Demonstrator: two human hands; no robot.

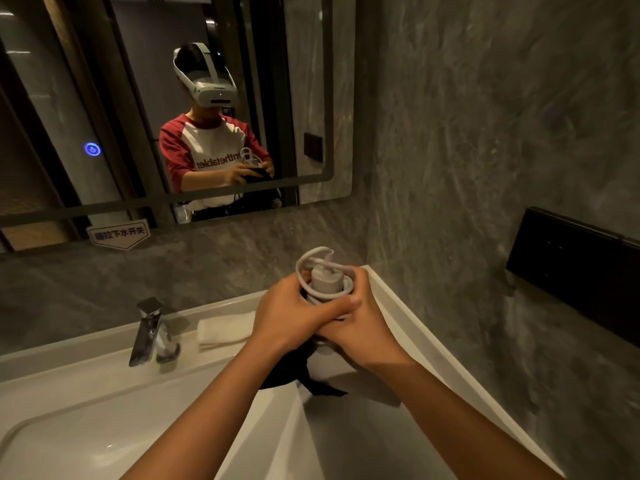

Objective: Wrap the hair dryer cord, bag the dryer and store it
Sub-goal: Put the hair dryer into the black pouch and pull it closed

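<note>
A white hair dryer [325,280] stands upright between my hands above the counter, its white cord [304,263] looped around the handle end. My left hand [294,315] grips it from the left, thumb across the front. My right hand [360,323] holds it from the right and below. A black bag [294,367] hangs under my hands, its mouth around the dryer's hidden lower part; a black strap trails onto the counter.
A white basin [69,427] with a chrome faucet [149,332] lies to the left. A folded white towel [225,329] sits behind it. A mirror [311,98] hangs on the grey wall; a black wall fixture [575,268] is at the right.
</note>
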